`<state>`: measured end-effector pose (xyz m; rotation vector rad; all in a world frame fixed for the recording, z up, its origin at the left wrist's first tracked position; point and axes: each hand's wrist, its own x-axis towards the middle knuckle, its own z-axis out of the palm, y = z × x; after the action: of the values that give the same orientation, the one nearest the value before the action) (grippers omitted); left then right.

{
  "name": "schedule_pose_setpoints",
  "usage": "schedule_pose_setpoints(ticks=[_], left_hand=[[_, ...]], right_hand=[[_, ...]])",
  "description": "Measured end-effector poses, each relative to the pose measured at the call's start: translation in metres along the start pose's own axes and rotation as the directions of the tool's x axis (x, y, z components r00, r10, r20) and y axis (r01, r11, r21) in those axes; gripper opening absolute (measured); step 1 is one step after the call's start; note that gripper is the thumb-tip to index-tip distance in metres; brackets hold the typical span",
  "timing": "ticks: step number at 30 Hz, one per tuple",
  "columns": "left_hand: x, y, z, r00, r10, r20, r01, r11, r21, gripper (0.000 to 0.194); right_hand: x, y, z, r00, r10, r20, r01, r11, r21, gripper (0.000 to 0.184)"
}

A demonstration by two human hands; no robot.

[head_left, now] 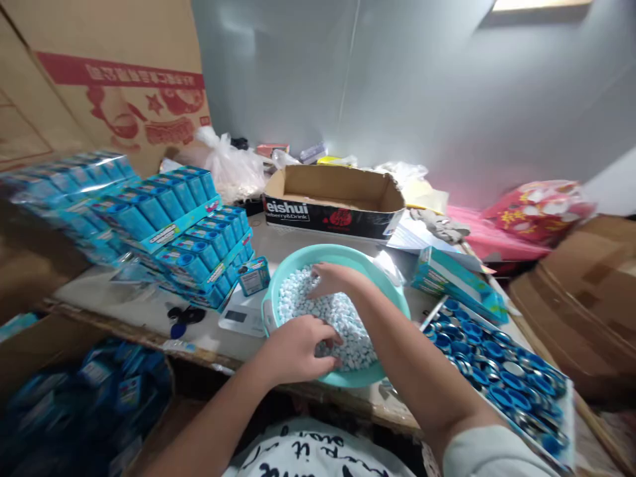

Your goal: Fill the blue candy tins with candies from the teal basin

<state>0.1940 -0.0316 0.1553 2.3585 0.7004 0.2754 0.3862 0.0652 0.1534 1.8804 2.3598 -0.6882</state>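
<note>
A light turquoise basin (335, 252) stands on the table in front of me, holding many small pale white-blue pellets (348, 331). My left hand (301, 348) is over the near left side of the basin. Its fingers are bent, and thumb and index finger are apart at the pellets. Farther back in the basin, my right hand (335, 281) reaches across from the right with its fingers apart and touching the pellets. I see nothing gripped in either hand. The basin's left handle is beside my left wrist.
Stacked blue packs (173, 218) and a small blue box (254, 275) stand left, near a white scale (242, 319). Behind the basin is an open carton (332, 218). On the right are a tray of blue-rimmed tins (501, 371) and a turquoise display box (457, 281).
</note>
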Motion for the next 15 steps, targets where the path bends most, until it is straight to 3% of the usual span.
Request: schedule_pose_setpoints(ticks=[2,7,10,12,15], left_hand=[[-0.001,0.002,0.0,1.0,-0.012,-0.003,0.012,1.0,0.005,0.026],[-0.001,-0.003,0.003,1.0,-0.016,0.004,0.016,0.999,-0.038,0.017],[0.003,-0.008,0.003,1.0,-0.005,0.0,0.005,0.994,-0.11,0.018],[0.004,-0.01,0.002,1.0,0.002,-0.014,-0.004,0.991,-0.135,0.019],[0.003,-0.009,0.001,0.999,-0.002,-0.04,-0.004,0.99,-0.141,0.02]], right_hand=[[-0.003,-0.007,0.001,1.0,0.003,-0.015,-0.004,1.0,-0.02,0.066],[-0.018,-0.029,-0.011,0.999,0.035,0.004,-0.035,0.999,0.001,0.03],[-0.043,-0.014,-0.027,0.98,0.148,-0.133,-0.144,0.989,0.04,0.023],[-0.069,0.013,-0.035,0.902,0.291,-0.319,-0.285,0.956,0.066,0.025],[-0.113,0.065,-0.036,0.635,0.538,-0.554,-0.56,0.815,0.15,0.043]])
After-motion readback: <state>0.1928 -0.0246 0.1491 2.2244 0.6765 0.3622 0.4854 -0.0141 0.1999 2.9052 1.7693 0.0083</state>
